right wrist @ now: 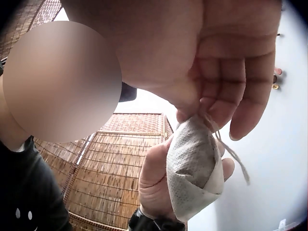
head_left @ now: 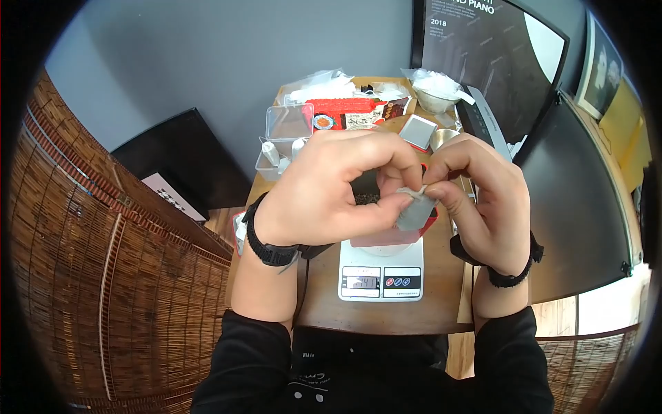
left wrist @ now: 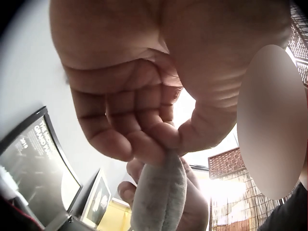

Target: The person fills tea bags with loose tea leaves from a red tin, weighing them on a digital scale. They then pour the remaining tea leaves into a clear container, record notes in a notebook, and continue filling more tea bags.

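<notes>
A small white mesh pouch [head_left: 414, 214] hangs between both hands above a red container [head_left: 386, 238] with dark loose bits in it. The left hand [head_left: 345, 186] pinches the pouch's gathered top between thumb and fingers. From the other side, thumb and forefinger of the right hand [head_left: 486, 200] pinch the same top. In the right wrist view the pouch [right wrist: 195, 168] looks filled, with a loose string [right wrist: 236, 159] trailing beside it. The left wrist view shows the pouch [left wrist: 161, 197] below the left fingertips. Under the container is a white scale [head_left: 380, 276] with a lit display.
Behind the hands, the wooden table [head_left: 324, 303] holds a clear plastic box [head_left: 289, 123], a red packet [head_left: 341, 110], a bowl with white material [head_left: 438, 96] and a small white-topped device [head_left: 418, 131]. A monitor [head_left: 489, 62] stands at the back right, a woven screen [head_left: 83, 276] at the left.
</notes>
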Demonstrator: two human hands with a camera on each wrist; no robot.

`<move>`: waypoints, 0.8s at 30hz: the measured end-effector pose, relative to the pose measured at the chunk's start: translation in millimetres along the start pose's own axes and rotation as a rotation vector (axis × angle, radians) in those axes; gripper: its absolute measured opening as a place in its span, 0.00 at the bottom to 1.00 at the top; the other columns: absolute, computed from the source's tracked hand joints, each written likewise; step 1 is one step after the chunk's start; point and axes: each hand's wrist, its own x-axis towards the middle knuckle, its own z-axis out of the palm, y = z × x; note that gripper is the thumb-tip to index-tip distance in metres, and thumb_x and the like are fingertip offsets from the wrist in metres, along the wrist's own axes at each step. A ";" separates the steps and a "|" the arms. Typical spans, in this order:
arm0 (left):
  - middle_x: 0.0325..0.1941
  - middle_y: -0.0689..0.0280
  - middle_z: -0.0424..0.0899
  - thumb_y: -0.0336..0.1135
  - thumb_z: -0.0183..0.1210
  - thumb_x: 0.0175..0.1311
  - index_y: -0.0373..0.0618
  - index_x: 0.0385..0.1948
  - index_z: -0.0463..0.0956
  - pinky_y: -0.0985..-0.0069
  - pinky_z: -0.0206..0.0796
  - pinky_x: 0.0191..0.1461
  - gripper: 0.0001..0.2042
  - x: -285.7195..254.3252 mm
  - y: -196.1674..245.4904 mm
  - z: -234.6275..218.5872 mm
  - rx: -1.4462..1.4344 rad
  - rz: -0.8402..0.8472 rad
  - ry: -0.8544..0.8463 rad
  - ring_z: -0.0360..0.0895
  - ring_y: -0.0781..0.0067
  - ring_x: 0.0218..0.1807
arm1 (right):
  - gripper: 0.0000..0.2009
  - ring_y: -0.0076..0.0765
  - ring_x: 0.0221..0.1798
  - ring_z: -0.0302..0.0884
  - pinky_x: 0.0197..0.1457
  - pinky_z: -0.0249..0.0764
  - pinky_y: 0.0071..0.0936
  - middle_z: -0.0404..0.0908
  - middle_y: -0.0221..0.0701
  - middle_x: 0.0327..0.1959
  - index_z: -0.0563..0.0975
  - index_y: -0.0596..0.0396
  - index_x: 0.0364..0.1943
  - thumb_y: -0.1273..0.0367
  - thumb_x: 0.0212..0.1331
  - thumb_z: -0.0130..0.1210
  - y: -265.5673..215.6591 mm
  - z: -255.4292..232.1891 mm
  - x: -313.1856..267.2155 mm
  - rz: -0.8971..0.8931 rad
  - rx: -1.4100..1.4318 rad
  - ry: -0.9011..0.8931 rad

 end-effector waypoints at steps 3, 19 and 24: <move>0.29 0.66 0.83 0.26 0.71 0.54 0.41 0.33 0.81 0.77 0.65 0.34 0.08 0.1 5.3 -2.7 -0.019 -0.059 -0.039 0.79 0.73 0.30 | 0.07 0.44 0.37 0.81 0.43 0.77 0.34 0.83 0.36 0.35 0.80 0.59 0.39 0.77 0.60 0.67 -2.3 -0.7 -1.1 0.006 0.010 0.003; 0.31 0.67 0.83 0.24 0.67 0.56 0.40 0.37 0.81 0.79 0.67 0.36 0.08 -2.1 6.5 -1.4 0.031 -0.053 -0.021 0.78 0.77 0.31 | 0.08 0.48 0.38 0.79 0.42 0.76 0.36 0.80 0.37 0.38 0.78 0.58 0.41 0.77 0.62 0.66 1.8 6.8 0.4 0.009 -0.027 0.008; 0.30 0.68 0.82 0.25 0.65 0.54 0.41 0.37 0.81 0.78 0.62 0.30 0.09 -1.5 14.2 -5.7 0.105 -0.093 -0.054 0.74 0.79 0.27 | 0.08 0.48 0.38 0.79 0.42 0.76 0.36 0.80 0.37 0.38 0.78 0.58 0.41 0.77 0.62 0.66 0.1 7.1 -0.6 0.019 -0.013 0.006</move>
